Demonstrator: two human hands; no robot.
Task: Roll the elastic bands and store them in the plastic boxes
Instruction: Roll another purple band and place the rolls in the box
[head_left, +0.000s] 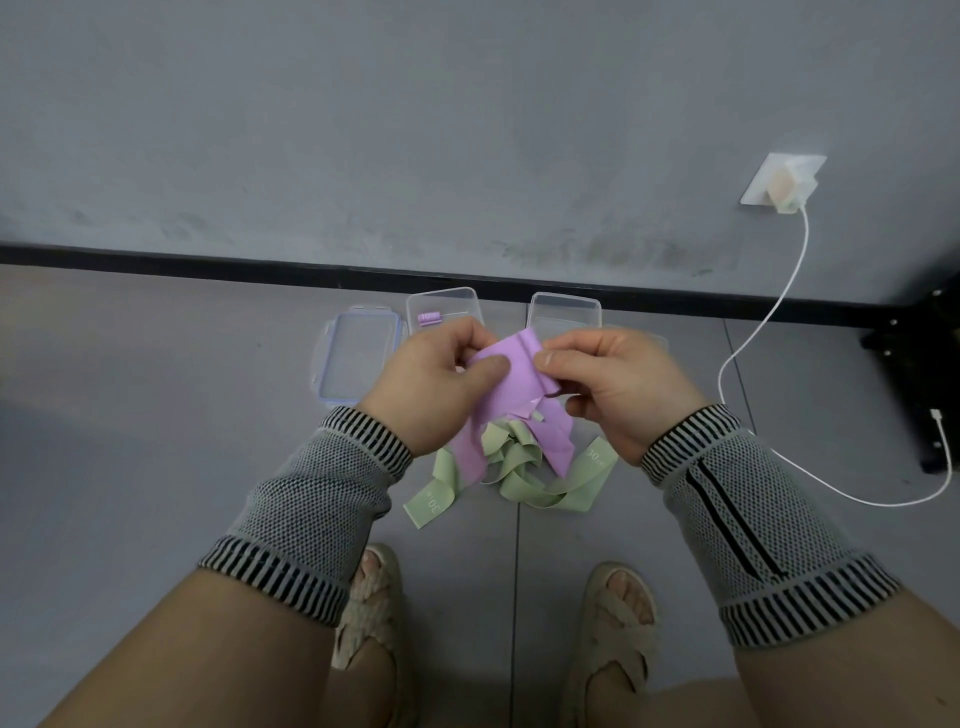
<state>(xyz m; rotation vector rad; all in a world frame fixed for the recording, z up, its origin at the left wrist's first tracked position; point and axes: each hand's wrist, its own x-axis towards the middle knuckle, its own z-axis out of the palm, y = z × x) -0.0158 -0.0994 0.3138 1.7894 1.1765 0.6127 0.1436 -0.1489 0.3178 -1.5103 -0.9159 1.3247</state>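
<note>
I hold a purple elastic band (511, 387) up over the floor. My left hand (434, 387) pinches its left edge and my right hand (615, 387) pinches its folded top right part. The band's loose ends hang down toward a tangle of green elastic bands (519, 470) on the floor. Behind my hands stand two clear plastic boxes: the left box (441, 306) holds a rolled purple band (430, 317), and I see nothing in the right box (565, 309). A clear lid with a blue rim (358, 358) lies left of them.
A grey wall with a black skirting board runs right behind the boxes. A white charger (787, 184) sits in a wall socket, and its cable (769, 322) trails over the floor at the right. A black stand (924, 374) is at the far right. My sandalled feet are below.
</note>
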